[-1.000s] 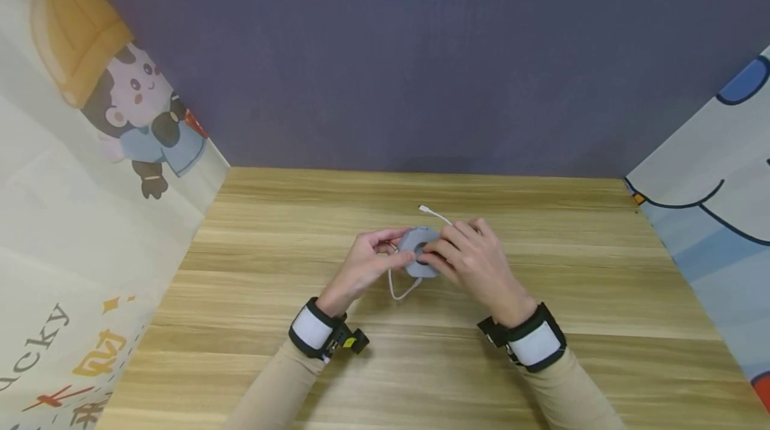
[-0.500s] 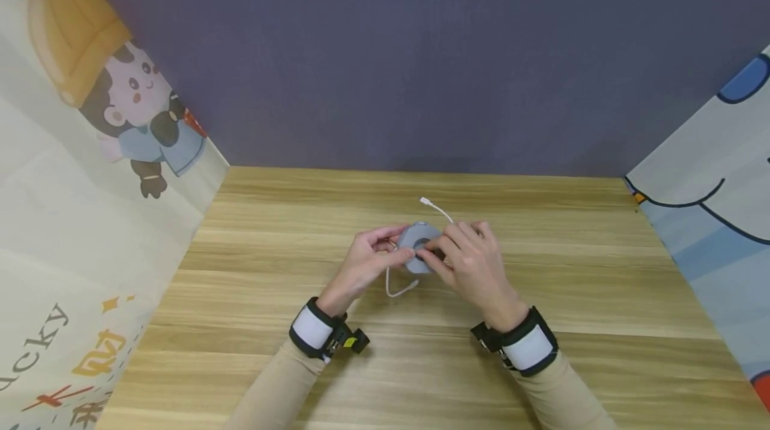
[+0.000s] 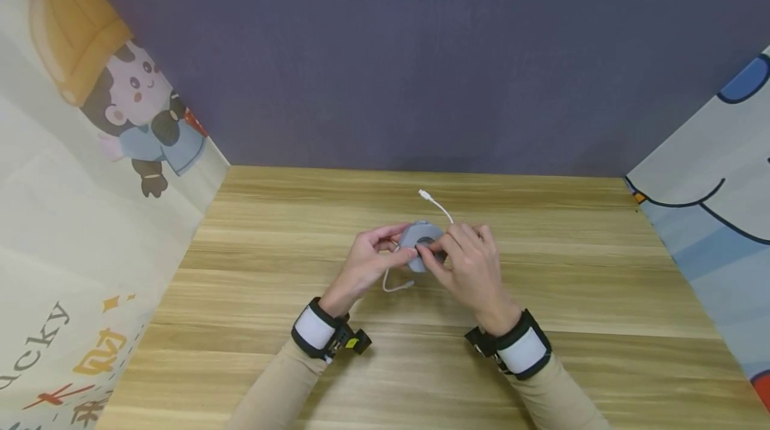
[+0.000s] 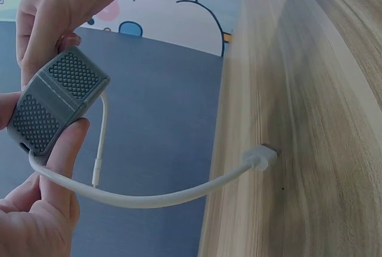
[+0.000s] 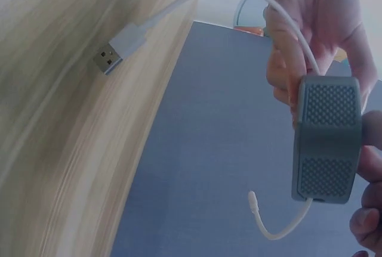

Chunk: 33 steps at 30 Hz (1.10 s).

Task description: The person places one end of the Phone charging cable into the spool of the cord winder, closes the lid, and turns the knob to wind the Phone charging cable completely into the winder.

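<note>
A grey cable winder [image 3: 411,237] with ridged, textured sides is held up above the table near the middle of the head view. My left hand [image 3: 368,263] grips its left side, thumb on the front face and fingers behind. With thumb and fingertips my right hand [image 3: 472,266] pinches at the dark round hub in its centre. A white USB cable [image 4: 161,199] comes out of the winder at two ends. Its USB-A plug [image 5: 124,43] hangs on the near side, while a slim white connector [image 3: 425,194] sticks out on the far side.
The wood-grain table [image 3: 271,229] ends at a dark blue back panel [image 3: 385,62]. Cartoon-printed sheets stand at the left [image 3: 60,216] and right [image 3: 716,216]. Both wrists wear strapped cameras.
My right hand and wrist have shifted slightly left, turning at the hub. The far connector has moved a little farther away, and the near cable loop has swung up and left. My left hand stays nearly still.
</note>
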{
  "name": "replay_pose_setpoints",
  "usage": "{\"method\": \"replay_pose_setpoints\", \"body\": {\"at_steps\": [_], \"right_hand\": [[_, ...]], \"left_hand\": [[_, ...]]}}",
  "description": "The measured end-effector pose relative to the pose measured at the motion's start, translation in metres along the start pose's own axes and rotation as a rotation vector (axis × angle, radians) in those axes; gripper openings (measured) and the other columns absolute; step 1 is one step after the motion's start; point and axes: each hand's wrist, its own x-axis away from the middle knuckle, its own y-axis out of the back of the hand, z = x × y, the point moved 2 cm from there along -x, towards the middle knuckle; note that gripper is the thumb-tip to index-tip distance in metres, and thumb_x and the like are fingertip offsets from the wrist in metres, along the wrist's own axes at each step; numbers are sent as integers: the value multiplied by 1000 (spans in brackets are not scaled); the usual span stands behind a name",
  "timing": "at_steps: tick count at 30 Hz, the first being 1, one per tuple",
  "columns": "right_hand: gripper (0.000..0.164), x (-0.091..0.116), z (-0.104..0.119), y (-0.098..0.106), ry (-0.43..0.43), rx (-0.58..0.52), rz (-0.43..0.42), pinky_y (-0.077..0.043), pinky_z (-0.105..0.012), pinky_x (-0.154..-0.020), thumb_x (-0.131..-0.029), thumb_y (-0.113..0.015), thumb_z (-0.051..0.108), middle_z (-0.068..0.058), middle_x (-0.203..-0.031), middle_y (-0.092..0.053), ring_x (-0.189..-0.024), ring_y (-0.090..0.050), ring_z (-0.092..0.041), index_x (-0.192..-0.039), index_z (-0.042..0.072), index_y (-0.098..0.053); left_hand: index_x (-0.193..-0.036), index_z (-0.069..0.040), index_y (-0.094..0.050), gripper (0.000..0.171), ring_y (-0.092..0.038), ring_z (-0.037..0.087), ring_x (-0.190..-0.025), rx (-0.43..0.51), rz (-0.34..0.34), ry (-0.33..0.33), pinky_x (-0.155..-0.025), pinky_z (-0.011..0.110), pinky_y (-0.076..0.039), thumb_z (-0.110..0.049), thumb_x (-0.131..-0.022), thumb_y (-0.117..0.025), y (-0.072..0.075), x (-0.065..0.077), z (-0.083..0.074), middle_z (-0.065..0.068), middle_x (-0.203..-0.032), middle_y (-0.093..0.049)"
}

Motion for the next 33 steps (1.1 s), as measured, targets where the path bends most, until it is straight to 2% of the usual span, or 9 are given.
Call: {"method": "replay_pose_setpoints", "body": {"at_steps": [11, 17, 25, 33], "right_hand": [[30, 1, 5, -3, -66, -46, -114, -32, -39, -62, -94, -67, 25, -1, -67, -57, -60, -53, -20, -71, 8, -61], [32, 3, 7, -5, -105, -60, -154, -31, -38, -62, -95, -68, 25, -1, -63, -57, -58, -51, -18, -68, 9, -59], [33, 5, 9, -7, -150, -82, -192, -27, -36, -62, -92, -70, 21, -1, -61, -56, -54, -50, -19, -63, 9, -58], [32, 5, 11, -7, -183, -110, -192, -26, -36, -62, -89, -72, 16, -1, -61, -55, -54, -51, -18, -62, 8, -57]], "left_hand": [[-138, 2, -61, 56, -63, 13, -87, -32, -29, -16, -75, 20, -52, -10, -85, -77, -4, 0, -1, 14, -111, -69], [-138, 3, -60, 56, -62, 14, -92, 4, -38, -29, -81, 21, -52, -7, -85, -78, -7, 0, 0, 11, -110, -69], [-142, 5, -56, 60, -61, 13, -94, 41, -28, -49, -80, 19, -52, -4, -86, -76, -10, 0, 1, 9, -109, -67], [-139, 5, -59, 57, -63, 11, -94, 1, -46, -65, -94, 33, -50, -3, -85, -77, -11, 1, 2, 11, -108, -69]]}}
